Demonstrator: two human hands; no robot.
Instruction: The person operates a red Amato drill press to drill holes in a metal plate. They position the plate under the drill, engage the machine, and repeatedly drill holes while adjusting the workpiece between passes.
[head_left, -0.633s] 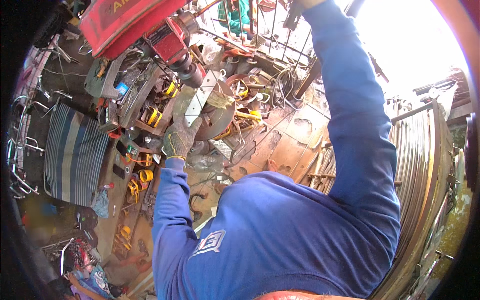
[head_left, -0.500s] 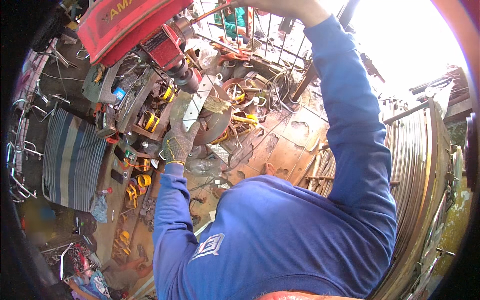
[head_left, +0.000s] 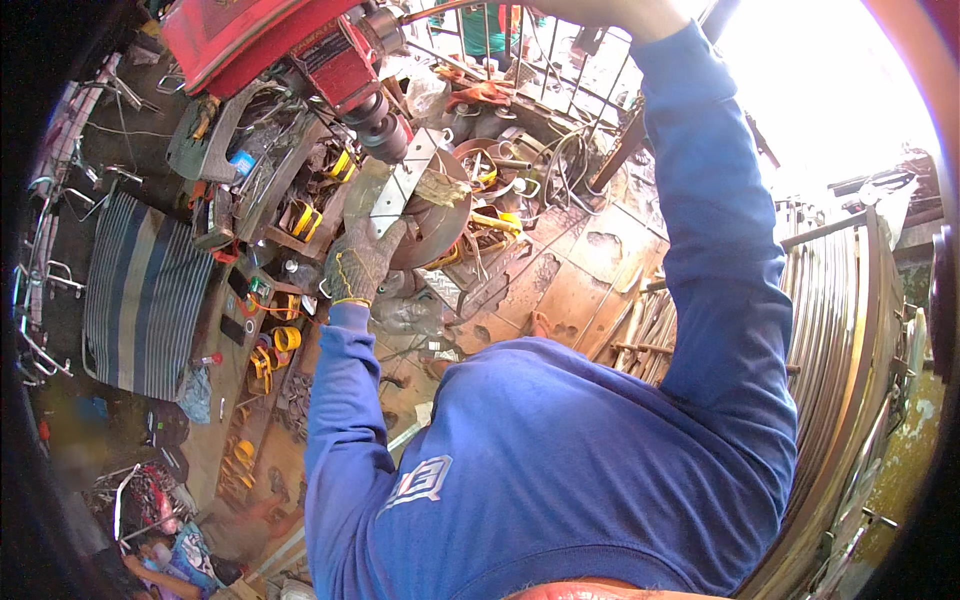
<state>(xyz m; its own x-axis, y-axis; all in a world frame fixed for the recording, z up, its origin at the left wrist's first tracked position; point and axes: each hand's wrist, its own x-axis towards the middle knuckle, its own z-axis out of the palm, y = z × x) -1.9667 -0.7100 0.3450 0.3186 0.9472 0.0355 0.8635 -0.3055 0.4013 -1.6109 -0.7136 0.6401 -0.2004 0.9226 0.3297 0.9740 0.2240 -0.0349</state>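
Note:
My left hand (head_left: pixel 357 262), in a grey knit glove with a yellow edge, grips the lower end of a flat silver metal plate (head_left: pixel 397 192) with small holes. The plate lies over the round brown table (head_left: pixel 450 226) of a red drill press (head_left: pixel 335 65), beside a rough, yellowish block (head_left: pixel 441 187). Just above the plate is the drill chuck (head_left: pixel 381 130). At the top edge, my bare right hand (head_left: pixel 600 8) is at the end of the thin press lever (head_left: pixel 440 10); its fingers are largely cut off by the picture's edge.
A cluttered bench (head_left: pixel 245 235) with yellow-handled parts stands left, near a striped lounger (head_left: pixel 140 300). Metal rods (head_left: pixel 825 300) are stacked right. Beyond upright bars is a person in green (head_left: pixel 485 32); another person's arm (head_left: pixel 160 578) shows lower left.
The view has shifted a little, so the press and plate appear higher and farther right. My left hand keeps its grip on the plate, and my right hand stays by the lever.

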